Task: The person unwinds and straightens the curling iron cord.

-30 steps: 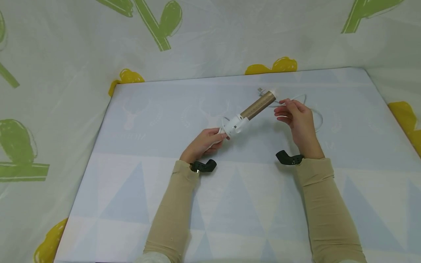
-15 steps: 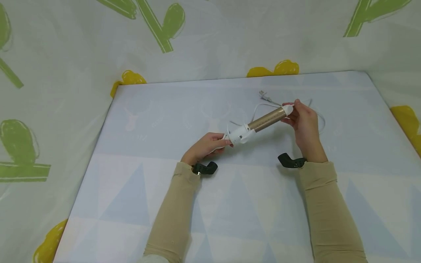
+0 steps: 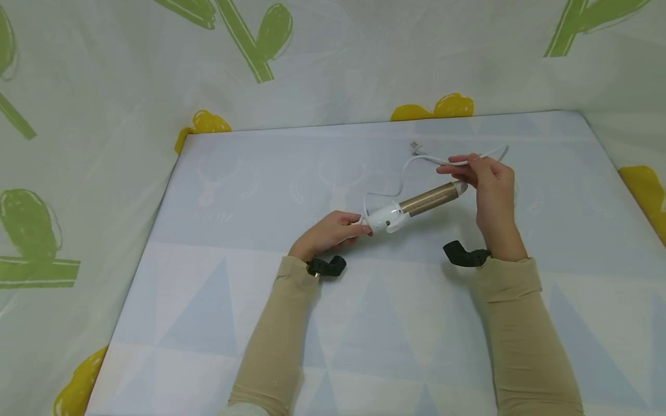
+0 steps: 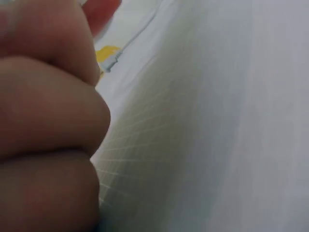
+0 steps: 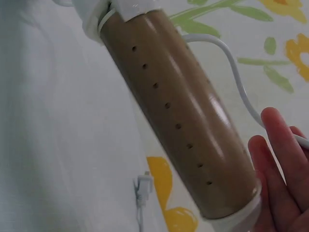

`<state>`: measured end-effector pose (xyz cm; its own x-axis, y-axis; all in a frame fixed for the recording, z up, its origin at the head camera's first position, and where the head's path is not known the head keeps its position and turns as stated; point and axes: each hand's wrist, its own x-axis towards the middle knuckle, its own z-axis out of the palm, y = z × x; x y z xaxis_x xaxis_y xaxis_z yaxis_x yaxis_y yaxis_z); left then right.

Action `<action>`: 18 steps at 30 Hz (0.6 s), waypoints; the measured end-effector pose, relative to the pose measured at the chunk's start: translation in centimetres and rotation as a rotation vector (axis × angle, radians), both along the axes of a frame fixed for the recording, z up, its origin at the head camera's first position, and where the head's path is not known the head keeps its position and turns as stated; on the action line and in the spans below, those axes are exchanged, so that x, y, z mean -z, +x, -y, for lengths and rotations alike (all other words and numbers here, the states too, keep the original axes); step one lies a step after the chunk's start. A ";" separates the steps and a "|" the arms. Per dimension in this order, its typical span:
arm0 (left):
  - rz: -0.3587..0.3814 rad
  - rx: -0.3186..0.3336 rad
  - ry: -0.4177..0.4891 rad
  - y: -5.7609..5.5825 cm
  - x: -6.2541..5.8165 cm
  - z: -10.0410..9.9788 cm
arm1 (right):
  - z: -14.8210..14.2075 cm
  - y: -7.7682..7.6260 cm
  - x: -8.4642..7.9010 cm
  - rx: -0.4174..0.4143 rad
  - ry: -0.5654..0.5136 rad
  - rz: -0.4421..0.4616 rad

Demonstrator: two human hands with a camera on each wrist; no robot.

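Note:
My left hand [image 3: 333, 234] grips the white handle end of a curling iron [image 3: 429, 200], which is held above the table and slants up to the right. Its gold-brown barrel [image 5: 181, 116] has a line of small holes and a white tip. Near that tip, my right hand [image 3: 494, 190] pinches the white power cord [image 3: 407, 166] between thumb and fingers. From the handle the cord loops up to that hand. In the left wrist view, curled fingers [image 4: 48, 106] fill the left side and hide the handle.
The cord's plug [image 3: 414, 147] lies toward the back of the pale blue and white patterned table [image 3: 281, 323]. Behind the table hangs a light cloth [image 3: 338, 63] with green leaf and yellow flower prints. A dark camera mount sits at each wrist.
The curling iron has swung lower and to the right. My right hand, earlier at the barrel's white tip, has moved up and slightly right and now holds the cord, which is lifted.

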<state>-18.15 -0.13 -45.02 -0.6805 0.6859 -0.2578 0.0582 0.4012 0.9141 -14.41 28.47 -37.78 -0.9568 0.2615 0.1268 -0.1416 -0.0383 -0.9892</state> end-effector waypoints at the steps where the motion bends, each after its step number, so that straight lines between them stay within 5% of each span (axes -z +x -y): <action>1: -0.009 -0.001 -0.003 0.0 0.0 0.0 | 0.1 0.1 -0.1 0.002 -0.004 -0.024; 8: -0.068 -0.038 0.001 0.2 -0.2 -0.1 | 0.4 0.5 -1.2 0.029 -0.082 -0.114; 18: 0.080 -0.195 0.044 0.5 -0.1 -0.4 | 0.0 1.1 -1.8 0.030 -0.189 -0.232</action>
